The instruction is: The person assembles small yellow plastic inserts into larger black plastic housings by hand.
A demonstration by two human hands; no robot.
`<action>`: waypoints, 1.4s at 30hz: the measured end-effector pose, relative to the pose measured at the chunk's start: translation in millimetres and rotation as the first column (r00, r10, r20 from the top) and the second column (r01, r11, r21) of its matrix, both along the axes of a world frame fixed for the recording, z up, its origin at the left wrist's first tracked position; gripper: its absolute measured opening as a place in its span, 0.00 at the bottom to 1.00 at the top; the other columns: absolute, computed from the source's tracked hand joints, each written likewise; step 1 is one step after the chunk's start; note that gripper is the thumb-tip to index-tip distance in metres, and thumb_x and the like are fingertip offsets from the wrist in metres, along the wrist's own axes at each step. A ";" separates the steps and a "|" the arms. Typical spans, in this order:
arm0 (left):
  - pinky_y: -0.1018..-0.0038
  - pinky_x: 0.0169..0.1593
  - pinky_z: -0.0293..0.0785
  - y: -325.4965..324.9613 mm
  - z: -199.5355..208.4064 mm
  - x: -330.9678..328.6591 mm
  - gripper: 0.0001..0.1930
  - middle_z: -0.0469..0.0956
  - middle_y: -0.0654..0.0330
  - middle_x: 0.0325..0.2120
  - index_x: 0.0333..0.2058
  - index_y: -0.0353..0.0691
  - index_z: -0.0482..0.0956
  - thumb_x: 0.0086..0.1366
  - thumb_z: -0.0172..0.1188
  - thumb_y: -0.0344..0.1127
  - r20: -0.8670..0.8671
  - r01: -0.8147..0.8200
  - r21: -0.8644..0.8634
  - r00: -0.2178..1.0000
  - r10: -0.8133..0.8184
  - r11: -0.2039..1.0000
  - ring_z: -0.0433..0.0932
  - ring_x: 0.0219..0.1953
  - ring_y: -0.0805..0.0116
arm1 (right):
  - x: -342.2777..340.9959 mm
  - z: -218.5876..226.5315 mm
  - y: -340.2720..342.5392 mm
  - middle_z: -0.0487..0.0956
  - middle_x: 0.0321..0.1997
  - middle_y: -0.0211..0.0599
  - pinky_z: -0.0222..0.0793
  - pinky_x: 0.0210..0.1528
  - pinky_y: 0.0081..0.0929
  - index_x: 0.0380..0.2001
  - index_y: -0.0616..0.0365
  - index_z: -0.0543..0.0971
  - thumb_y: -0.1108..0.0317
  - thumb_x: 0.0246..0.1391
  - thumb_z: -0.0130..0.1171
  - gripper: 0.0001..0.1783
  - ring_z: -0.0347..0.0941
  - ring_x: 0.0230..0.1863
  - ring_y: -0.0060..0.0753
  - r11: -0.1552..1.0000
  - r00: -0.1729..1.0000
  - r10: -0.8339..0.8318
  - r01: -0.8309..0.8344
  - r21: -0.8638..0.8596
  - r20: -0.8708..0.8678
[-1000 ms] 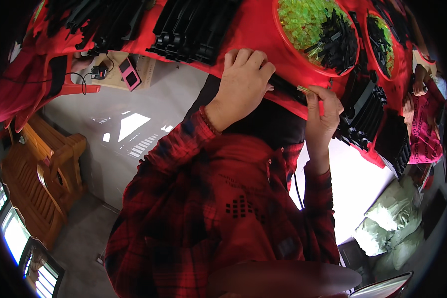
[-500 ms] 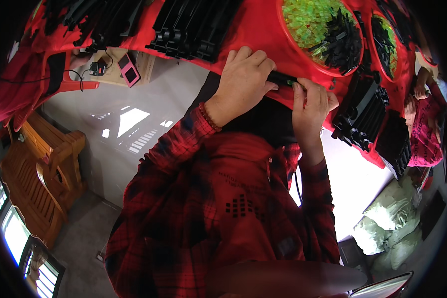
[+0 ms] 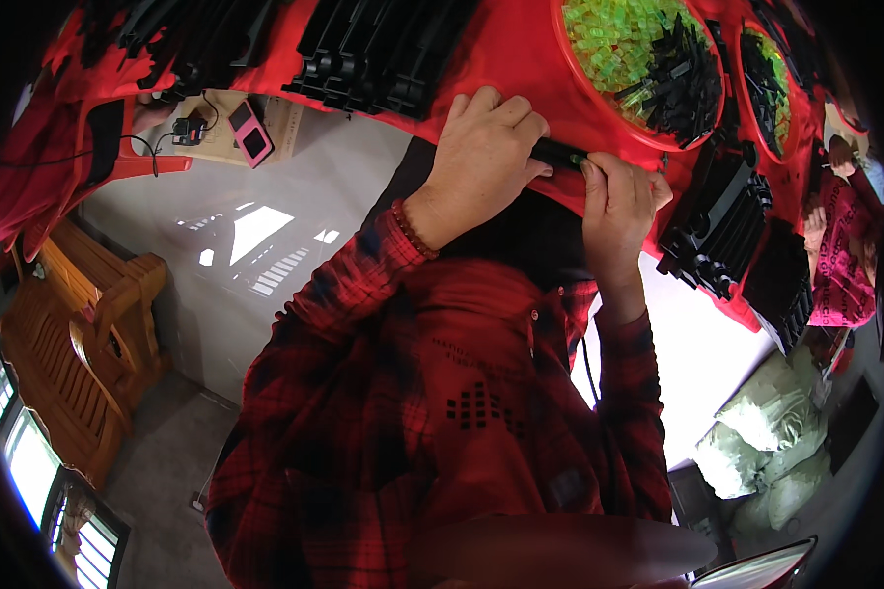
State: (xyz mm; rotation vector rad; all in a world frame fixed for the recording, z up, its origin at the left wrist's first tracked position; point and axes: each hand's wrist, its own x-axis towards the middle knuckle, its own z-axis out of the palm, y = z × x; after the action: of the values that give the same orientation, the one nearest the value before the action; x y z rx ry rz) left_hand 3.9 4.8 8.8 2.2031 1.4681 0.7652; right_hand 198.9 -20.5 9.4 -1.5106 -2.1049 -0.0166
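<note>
My left hand (image 3: 491, 162) is closed over a black plastic strip (image 3: 557, 153) at the near edge of the red-covered table, hiding the strip's left part. At the strip's right end my right hand (image 3: 619, 201) pinches with thumb and fingertips. A small green piece (image 3: 579, 159) shows right at those fingertips, against the strip; whether it sits in the strip I cannot tell. Beyond my right hand is a round red basin holding translucent yellow-green pieces (image 3: 599, 44) and small black pieces (image 3: 680, 88).
Long black strips (image 3: 368, 54) lie in rows beyond my left hand; more black strips (image 3: 717, 211) are stacked at right. A second basin holds black pieces (image 3: 759, 93). A pink device (image 3: 251, 133) rests on a cardboard box at left. Another person's hand (image 3: 813, 226) is at far right.
Both hands keep their hold on the strip. My right hand has shifted very slightly to the right. At far right the other person's hands and pink cloth have moved a little.
</note>
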 end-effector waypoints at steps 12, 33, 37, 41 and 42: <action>0.64 0.48 0.67 1.3 -2.0 -1.2 0.18 0.78 0.68 0.36 0.37 0.45 0.83 0.47 0.75 0.41 0.012 0.004 0.013 1.000 -0.004 1.000 0.73 0.44 0.61 | 0.1 1.0 3.5 0.79 0.30 0.23 0.57 0.51 0.35 0.36 0.51 0.80 0.68 0.54 0.68 0.07 0.73 0.32 0.28 0.998 0.999 0.054 -0.054 0.012 0.006; 0.65 0.47 0.67 3.5 -3.3 -1.0 0.17 0.79 0.68 0.34 0.35 0.45 0.83 0.47 0.76 0.41 0.011 0.016 0.042 1.000 -0.016 0.999 0.73 0.43 0.61 | -1.3 -2.8 2.9 0.79 0.30 0.26 0.60 0.57 0.39 0.35 0.53 0.80 0.70 0.55 0.66 0.06 0.74 0.33 0.30 0.996 0.997 0.080 -0.079 0.051 -0.012; 0.65 0.47 0.67 3.3 -1.8 -2.4 0.17 0.79 0.67 0.34 0.35 0.45 0.83 0.47 0.76 0.41 0.015 0.014 0.024 1.000 -0.014 1.000 0.73 0.43 0.61 | -1.3 -2.3 0.7 0.79 0.30 0.26 0.60 0.58 0.39 0.35 0.53 0.79 0.70 0.55 0.67 0.07 0.74 0.32 0.30 0.999 0.999 0.040 -0.039 0.038 -0.009; 0.64 0.47 0.67 3.2 -0.8 -2.9 0.17 0.78 0.67 0.33 0.35 0.45 0.83 0.47 0.76 0.41 0.014 0.021 0.037 1.000 -0.021 0.999 0.73 0.42 0.60 | -2.0 -3.8 -0.7 0.79 0.29 0.26 0.60 0.56 0.38 0.36 0.53 0.79 0.69 0.54 0.68 0.07 0.74 0.31 0.30 0.999 1.000 0.000 0.001 0.042 -0.024; 0.64 0.47 0.67 3.5 -1.1 -2.6 0.16 0.78 0.66 0.33 0.35 0.45 0.83 0.47 0.75 0.41 0.017 0.023 0.042 1.000 -0.024 0.999 0.73 0.42 0.60 | -2.2 -4.0 -0.3 0.79 0.29 0.26 0.60 0.56 0.38 0.36 0.53 0.79 0.69 0.54 0.68 0.07 0.74 0.31 0.30 0.999 1.000 -0.001 0.002 0.043 -0.023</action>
State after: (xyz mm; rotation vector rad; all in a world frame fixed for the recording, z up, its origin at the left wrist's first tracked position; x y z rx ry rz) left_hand 1.3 8.3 7.7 2.2347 1.4278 0.8120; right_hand 196.7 -20.8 5.4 -1.4800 -2.0724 -0.0440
